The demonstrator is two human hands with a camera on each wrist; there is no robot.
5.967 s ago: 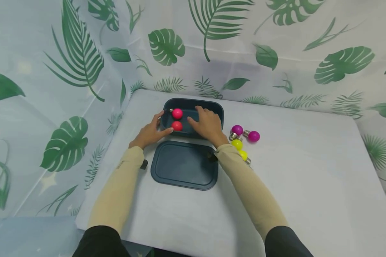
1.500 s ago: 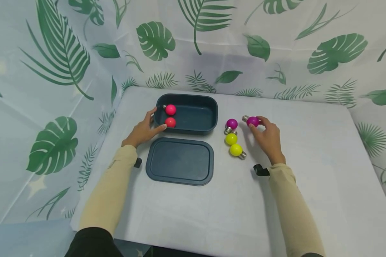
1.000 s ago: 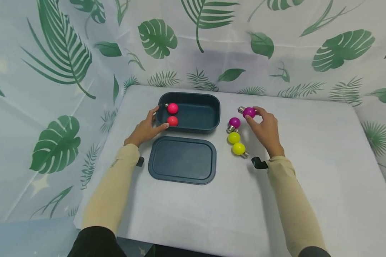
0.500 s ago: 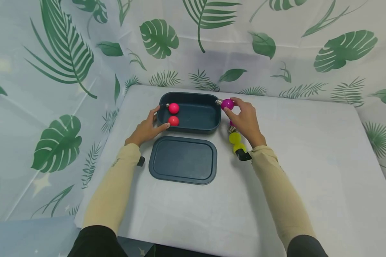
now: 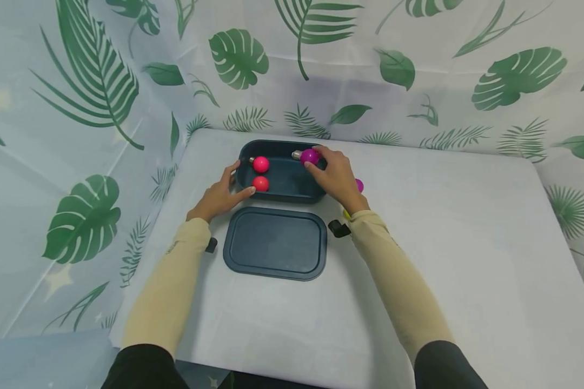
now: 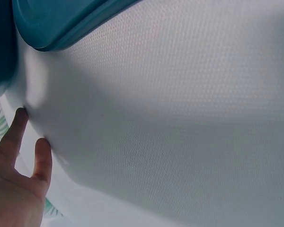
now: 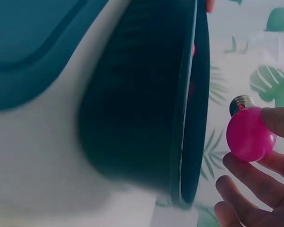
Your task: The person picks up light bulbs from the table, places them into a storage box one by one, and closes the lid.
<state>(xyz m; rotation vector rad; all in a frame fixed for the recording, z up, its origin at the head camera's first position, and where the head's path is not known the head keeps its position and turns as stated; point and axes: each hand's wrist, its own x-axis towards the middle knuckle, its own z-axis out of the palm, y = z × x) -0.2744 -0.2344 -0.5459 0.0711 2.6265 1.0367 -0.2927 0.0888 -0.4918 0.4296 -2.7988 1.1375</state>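
My right hand (image 5: 339,175) pinches a purple light bulb (image 5: 310,156) between thumb and fingers, its silver screw base pointing left. In the head view the bulb overlaps the right half of a dark blue box (image 5: 292,198); the right wrist view shows it beyond the rim, apart from the box. Two pink-red light bulbs, a rear one (image 5: 260,164) and a front one (image 5: 260,184), lie at the box's left end. My left hand (image 5: 216,200) rests against that end, thumb at the front corner and fingers extended along the side.
A matching flat lid (image 5: 275,243) lies on the white table in front of the box. Right of the box, a second purple bulb (image 5: 360,185) and a yellow bulb (image 5: 346,214) show only partly behind my right hand and sleeve. A leaf-print curtain (image 5: 350,86) closes off the back.
My right hand took the purple bulb from the table, lifted it and carried it left, over the box. My left hand stays at the box's left end.
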